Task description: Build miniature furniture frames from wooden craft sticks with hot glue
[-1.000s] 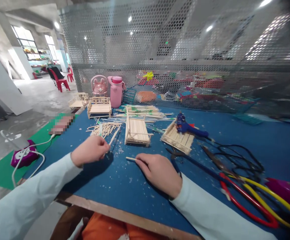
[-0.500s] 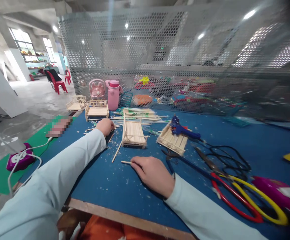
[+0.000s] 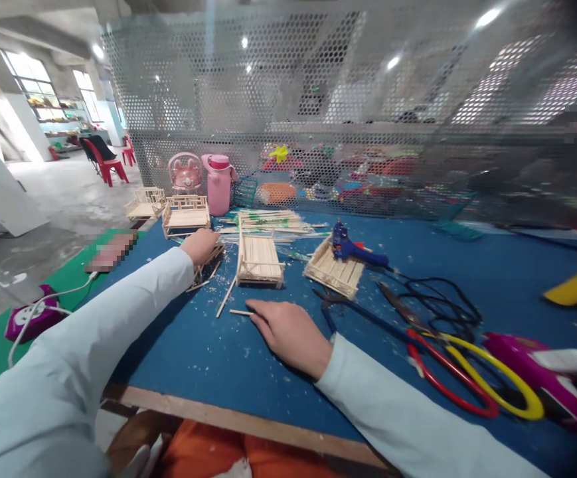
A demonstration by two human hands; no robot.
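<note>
My left hand (image 3: 199,244) reaches forward over a loose pile of thin wooden sticks (image 3: 207,260) on the blue table mat (image 3: 228,358), fingers curled down onto them; what it grips is hidden. My right hand (image 3: 288,330) rests on the mat near the front, fingers closed on the end of a short wooden stick (image 3: 241,312). A longer stick (image 3: 226,297) lies loose between the hands. Just beyond stands a small stick-built frame (image 3: 259,260).
A second stick panel (image 3: 332,269) carries a blue glue gun (image 3: 354,249). Pliers, black cables and red and yellow handled cutters (image 3: 467,372) lie to the right. Finished stick furniture (image 3: 184,214), a pink bottle (image 3: 218,182) and a perforated metal screen (image 3: 318,113) stand behind.
My left hand has gone from near the table's front forward to the stick pile. My right hand has stayed put with the short stick. The view has shifted slightly.
</note>
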